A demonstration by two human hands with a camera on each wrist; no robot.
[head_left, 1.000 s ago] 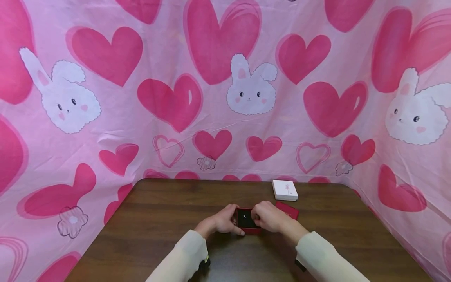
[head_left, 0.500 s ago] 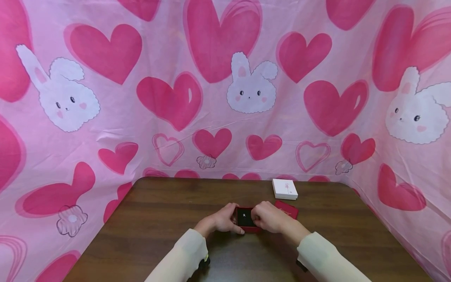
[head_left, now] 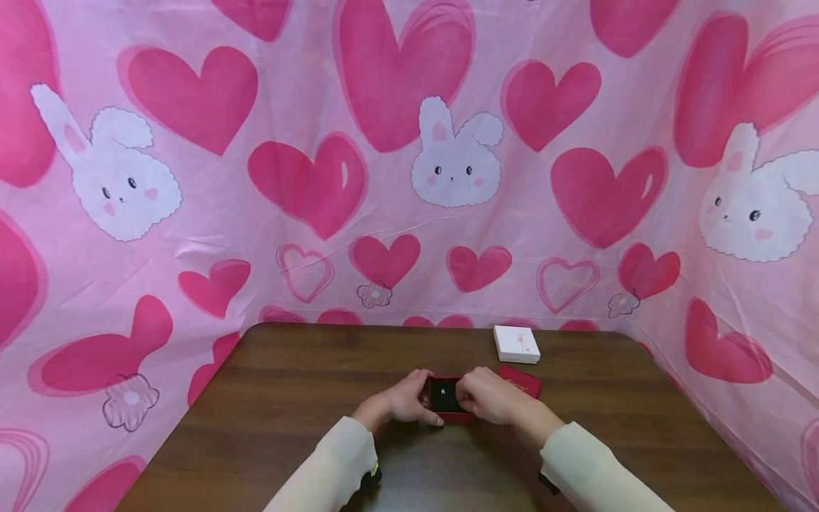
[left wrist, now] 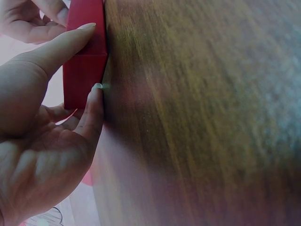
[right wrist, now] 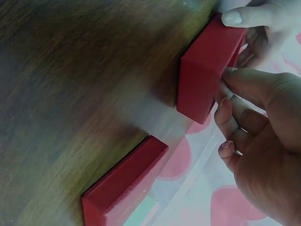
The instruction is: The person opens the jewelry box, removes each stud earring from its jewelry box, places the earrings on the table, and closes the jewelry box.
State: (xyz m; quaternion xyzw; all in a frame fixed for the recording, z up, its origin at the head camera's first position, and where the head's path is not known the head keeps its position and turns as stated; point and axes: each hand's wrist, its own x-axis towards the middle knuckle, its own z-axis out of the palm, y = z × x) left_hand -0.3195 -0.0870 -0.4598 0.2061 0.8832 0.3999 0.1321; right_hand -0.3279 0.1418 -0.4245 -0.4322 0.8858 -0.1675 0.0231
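Note:
A small red jewelry box [head_left: 457,418] with its lid off sits at the table's middle. Inside lies a black pad [head_left: 444,400], and on its left part is a tiny silver star-shaped piece [head_left: 443,392]. My left hand [head_left: 407,400] grips the box's left end, thumb [left wrist: 70,44] on the near wall and fingers behind. The right hand [head_left: 488,395] has its fingers curled over the right part of the pad. In the right wrist view its thumb [right wrist: 251,82] and forefinger pinch together at the rim; whatever is between the tips is hidden by the box wall and fingers.
A red lid [head_left: 521,382] with gold lettering lies just beyond the right hand, partly covered by it in the head view. Farther back stands a white box [head_left: 517,344] with a pink print. Behind the wooden table [head_left: 320,363] hangs a pink heart-and-rabbit cloth [head_left: 384,199].

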